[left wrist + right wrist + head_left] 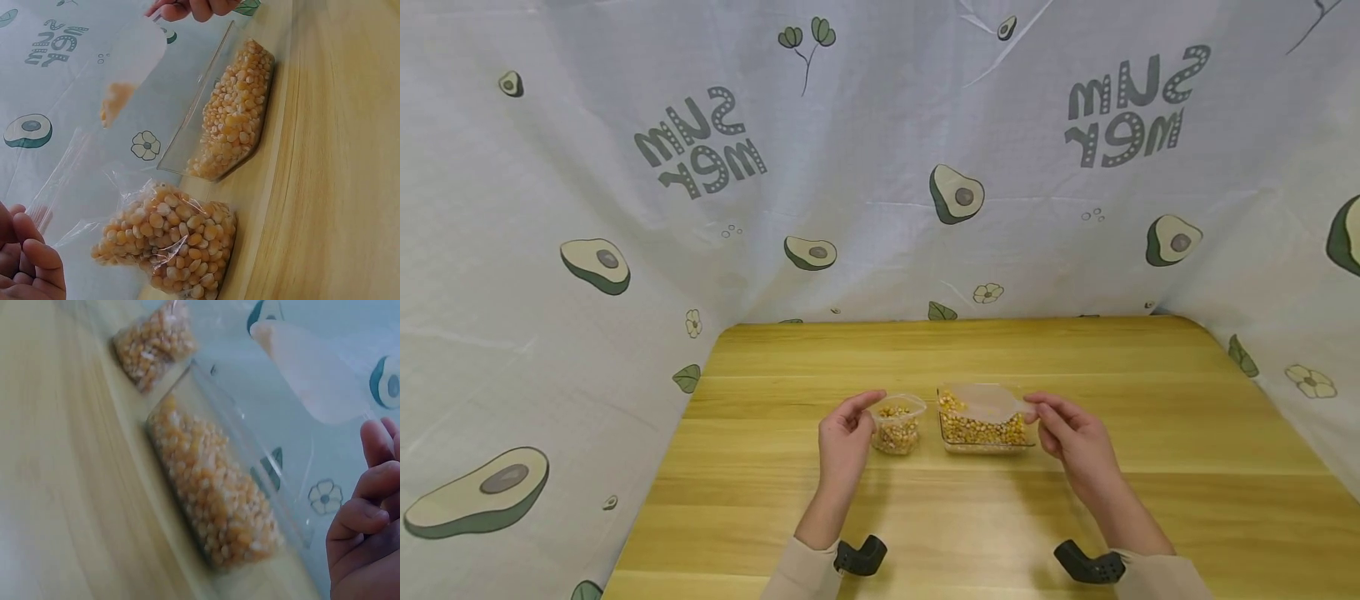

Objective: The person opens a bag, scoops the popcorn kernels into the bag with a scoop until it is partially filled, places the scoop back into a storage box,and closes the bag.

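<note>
My left hand [844, 437] pinches the rim of a clear plastic bag [897, 432] standing on the table. Corn kernels fill the lower part of this bag, and its mouth gapes at the top. Between finger and thumb, my right hand [1078, 446] holds the handle of a translucent white scoop [312, 372]. The scoop is tilted above a clear rectangular container [988, 449] of corn kernels [206, 481]. Some kernels [117, 100] sit at the scoop's front end, which points toward the bag. The container stands just right of the bag.
A wooden table [790, 517] lies under everything. Behind it and along both sides hangs a white curtain [865, 125] printed with avocados and lettering. Each wrist carries a black strap mount [861, 557].
</note>
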`<state>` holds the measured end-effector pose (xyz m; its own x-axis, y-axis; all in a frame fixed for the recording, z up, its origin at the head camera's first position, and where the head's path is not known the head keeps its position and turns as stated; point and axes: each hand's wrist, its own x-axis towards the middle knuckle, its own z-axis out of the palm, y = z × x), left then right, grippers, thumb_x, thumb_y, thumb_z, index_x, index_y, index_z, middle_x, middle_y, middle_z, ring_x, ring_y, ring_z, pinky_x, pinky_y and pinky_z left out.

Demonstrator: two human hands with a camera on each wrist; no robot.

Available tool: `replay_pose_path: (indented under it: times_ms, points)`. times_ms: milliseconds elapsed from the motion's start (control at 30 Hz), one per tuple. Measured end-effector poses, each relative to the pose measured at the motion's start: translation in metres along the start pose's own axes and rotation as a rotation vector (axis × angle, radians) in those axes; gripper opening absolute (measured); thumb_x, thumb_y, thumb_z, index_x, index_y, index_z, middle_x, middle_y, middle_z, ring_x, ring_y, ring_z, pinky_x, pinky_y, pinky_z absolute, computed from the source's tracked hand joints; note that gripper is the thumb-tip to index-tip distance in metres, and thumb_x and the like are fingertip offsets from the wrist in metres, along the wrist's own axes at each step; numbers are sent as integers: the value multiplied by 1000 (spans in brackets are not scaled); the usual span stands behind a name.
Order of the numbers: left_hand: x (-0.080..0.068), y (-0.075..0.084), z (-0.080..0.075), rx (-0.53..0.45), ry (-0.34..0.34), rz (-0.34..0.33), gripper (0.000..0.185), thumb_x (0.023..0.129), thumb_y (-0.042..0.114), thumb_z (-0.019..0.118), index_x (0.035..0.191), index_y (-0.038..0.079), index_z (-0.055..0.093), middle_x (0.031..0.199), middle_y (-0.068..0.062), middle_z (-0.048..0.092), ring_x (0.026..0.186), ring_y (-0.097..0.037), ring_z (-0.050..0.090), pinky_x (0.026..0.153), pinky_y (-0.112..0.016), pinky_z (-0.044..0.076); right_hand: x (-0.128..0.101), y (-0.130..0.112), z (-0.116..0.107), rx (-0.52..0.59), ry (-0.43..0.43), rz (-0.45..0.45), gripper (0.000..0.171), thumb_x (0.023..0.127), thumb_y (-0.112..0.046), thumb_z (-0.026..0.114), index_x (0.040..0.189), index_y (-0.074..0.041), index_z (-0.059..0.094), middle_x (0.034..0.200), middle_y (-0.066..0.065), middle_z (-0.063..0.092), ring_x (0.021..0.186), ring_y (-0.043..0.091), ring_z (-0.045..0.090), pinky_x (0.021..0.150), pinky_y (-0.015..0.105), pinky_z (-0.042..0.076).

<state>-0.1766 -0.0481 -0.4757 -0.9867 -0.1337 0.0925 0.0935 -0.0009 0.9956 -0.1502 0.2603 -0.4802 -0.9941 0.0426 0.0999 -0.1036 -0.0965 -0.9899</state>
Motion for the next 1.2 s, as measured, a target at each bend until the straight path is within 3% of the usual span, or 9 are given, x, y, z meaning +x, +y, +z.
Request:
replay_pose_path:
  times_ms: [433,800,1200]
  points:
    - [1,1,0,3,-8,4,34,92,-5,51,106,12,78,95,-25,70,53,-4,38,45,-14,28,7,-23,35,-75,-61,-60,31,104,-23,51,119,0,66,84,-11,70,56,16,36,56,41,23]
    - [1,2,1,-4,-11,-2,33,93,-4,52,106,12,78,88,-26,67,52,-5,37,44,-15,27,12,-32,54,-167,-81,-107,30,103,-17,55,116,8,64,83,-6,70,55,12,39,49,37,29]
    - [1,0,0,3,-7,-1,33,93,-3,53,105,15,78,83,-18,68,52,-5,38,45,-16,28,16,-38,67,-286,-87,-156,26,103,-16,55,114,3,67,83,-3,68,57,18,43,50,27,40]
